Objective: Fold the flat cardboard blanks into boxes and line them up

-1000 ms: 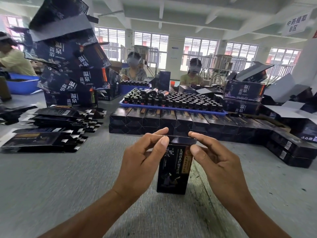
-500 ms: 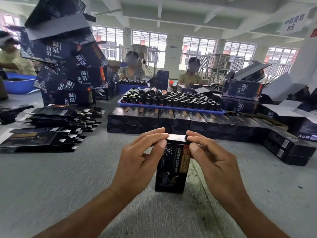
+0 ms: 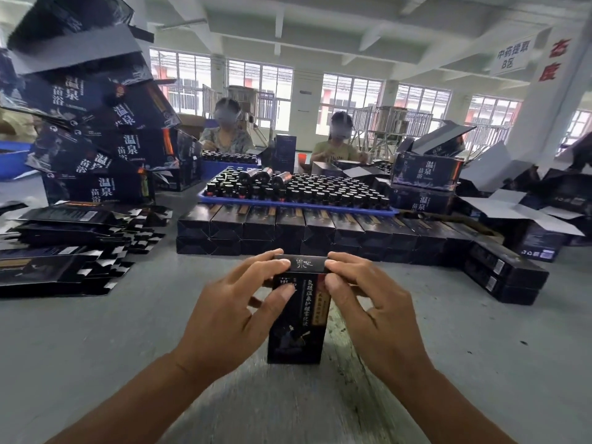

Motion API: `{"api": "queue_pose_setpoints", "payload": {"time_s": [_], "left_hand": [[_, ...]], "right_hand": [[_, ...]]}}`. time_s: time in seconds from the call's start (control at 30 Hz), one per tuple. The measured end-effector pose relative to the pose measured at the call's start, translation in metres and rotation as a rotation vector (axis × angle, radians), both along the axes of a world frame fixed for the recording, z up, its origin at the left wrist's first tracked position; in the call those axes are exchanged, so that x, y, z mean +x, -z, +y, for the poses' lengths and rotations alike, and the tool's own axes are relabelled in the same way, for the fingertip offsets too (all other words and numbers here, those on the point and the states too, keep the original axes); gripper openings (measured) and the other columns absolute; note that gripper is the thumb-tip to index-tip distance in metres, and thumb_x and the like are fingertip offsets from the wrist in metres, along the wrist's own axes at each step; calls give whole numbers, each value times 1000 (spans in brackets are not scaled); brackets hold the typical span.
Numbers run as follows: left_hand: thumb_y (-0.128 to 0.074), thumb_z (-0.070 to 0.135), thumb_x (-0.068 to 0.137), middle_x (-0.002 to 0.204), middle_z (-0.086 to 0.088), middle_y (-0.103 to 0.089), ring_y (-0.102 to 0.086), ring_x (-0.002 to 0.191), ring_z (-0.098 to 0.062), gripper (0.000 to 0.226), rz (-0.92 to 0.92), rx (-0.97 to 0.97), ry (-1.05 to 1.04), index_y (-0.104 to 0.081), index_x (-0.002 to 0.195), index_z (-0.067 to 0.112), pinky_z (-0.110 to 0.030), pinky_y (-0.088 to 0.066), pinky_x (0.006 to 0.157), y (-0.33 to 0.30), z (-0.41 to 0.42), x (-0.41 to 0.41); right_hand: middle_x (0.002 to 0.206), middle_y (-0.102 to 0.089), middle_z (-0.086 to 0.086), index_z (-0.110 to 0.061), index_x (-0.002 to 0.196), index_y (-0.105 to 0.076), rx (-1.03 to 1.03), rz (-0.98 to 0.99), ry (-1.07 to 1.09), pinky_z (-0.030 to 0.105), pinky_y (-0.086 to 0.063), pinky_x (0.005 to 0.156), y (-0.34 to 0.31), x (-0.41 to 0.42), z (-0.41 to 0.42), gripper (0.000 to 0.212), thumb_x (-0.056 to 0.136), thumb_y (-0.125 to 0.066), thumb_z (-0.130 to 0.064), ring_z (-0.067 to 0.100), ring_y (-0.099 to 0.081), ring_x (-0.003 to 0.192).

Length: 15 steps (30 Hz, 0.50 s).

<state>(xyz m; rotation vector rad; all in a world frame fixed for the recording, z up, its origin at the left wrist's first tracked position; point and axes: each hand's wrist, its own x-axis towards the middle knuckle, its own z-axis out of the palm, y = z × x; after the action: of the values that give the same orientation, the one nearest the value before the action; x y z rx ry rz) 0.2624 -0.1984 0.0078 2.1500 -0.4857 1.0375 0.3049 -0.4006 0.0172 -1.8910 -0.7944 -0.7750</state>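
A small black box [image 3: 296,328] stands upright on the grey table [image 3: 96,347] in front of me. My left hand [image 3: 234,312] pinches its top left corner, thumb on the front face and fingers over the top flap. My right hand [image 3: 365,309] pinches the top right corner the same way. The top flap lies nearly flat across the box. Behind it a double row of finished black boxes [image 3: 288,232] runs across the table. Flat black blanks [image 3: 64,248] lie stacked at the left.
A blue tray of dark bottles [image 3: 298,190] sits on the finished row. Large printed cartons [image 3: 93,129] tower at the back left, more cartons [image 3: 426,184] at the right. Loose black boxes [image 3: 503,277] lie at the right. Two persons sit across the table.
The box's top flap has come down and both hands now press it at the top corners. The box stands in the same spot.
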Motion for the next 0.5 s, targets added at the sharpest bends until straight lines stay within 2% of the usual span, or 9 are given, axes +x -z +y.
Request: {"api": "queue_pose_setpoints", "payload": {"time_s": [0.1, 0.17, 0.23, 0.27, 0.33, 0.37, 0.4, 0.47, 0.5], "left_hand": [[-58, 41, 95, 129, 10, -62, -64, 99, 8, 34, -8, -35, 2, -64, 124, 23, -8, -53, 69, 3, 1, 3], [-61, 38, 97, 123, 11, -64, -65, 98, 6, 27, -3, -63, 1, -59, 123, 31, -9, -54, 68, 7, 0, 5], [-60, 41, 97, 117, 15, -64, -68, 96, 2, 25, 16, -115, 6, -57, 122, 39, -13, -57, 65, 11, -2, 7], [-59, 43, 93, 115, 17, -65, -69, 95, 1, 27, 28, -167, 6, -56, 120, 43, -16, -58, 64, 13, -2, 8], [-61, 46, 87, 109, 18, -68, -71, 92, -4, 29, 64, -332, 4, -57, 116, 46, -25, -61, 63, 14, -1, 13], [-64, 48, 84, 104, 17, -69, -73, 88, -9, 28, 90, -447, 9, -58, 111, 48, -30, -61, 61, 15, 1, 16], [-67, 51, 79, 101, 15, -69, -74, 83, -13, 27, 122, -574, 21, -59, 106, 49, -31, -61, 59, 16, 4, 19], [-72, 55, 70, 97, 7, -72, -75, 78, -20, 30, 197, -790, 55, -60, 96, 48, -33, -60, 56, 18, 11, 26], [-75, 58, 66, 96, 2, -74, -76, 77, -24, 35, 236, -836, 72, -60, 96, 46, -35, -60, 56, 20, 14, 29]], "right_hand": [[122, -67, -6, -16, 113, -72, -109, -175, 86, 16, -51, 92, -1, 4, 0, 25, 100, -57, -31, 2, -62, 112], [123, -67, -5, -16, 115, -70, -126, -195, 99, 15, -51, 92, 1, 4, 0, 27, 101, -53, -32, 3, -61, 111], [127, -63, -9, -24, 125, -62, -136, -110, 92, 18, -53, 91, 3, 4, 1, 27, 101, -53, -34, -1, -59, 110], [133, -59, -12, -33, 133, -52, -178, -34, 96, 20, -54, 92, 6, 4, 2, 33, 100, -55, -37, -4, -57, 110], [145, -46, -19, -54, 143, -23, -305, 160, 78, 26, -51, 98, 10, 3, 5, 62, 95, -61, -44, -5, -52, 114], [148, -42, -20, -58, 142, -14, -357, 224, 56, 30, -50, 100, 13, 2, 6, 72, 91, -64, -47, -2, -52, 117], [149, -39, -19, -58, 142, -12, -401, 238, 38, 35, -49, 101, 15, 2, 7, 76, 88, -65, -51, 5, -53, 120], [148, -39, -12, -47, 142, -24, -505, 143, 32, 40, -48, 102, 19, 2, 10, 73, 84, -66, -57, 17, -51, 124], [149, -39, -6, -41, 141, -30, -562, 76, 49, 42, -48, 101, 21, 2, 12, 70, 83, -66, -57, 23, -51, 124]]}}
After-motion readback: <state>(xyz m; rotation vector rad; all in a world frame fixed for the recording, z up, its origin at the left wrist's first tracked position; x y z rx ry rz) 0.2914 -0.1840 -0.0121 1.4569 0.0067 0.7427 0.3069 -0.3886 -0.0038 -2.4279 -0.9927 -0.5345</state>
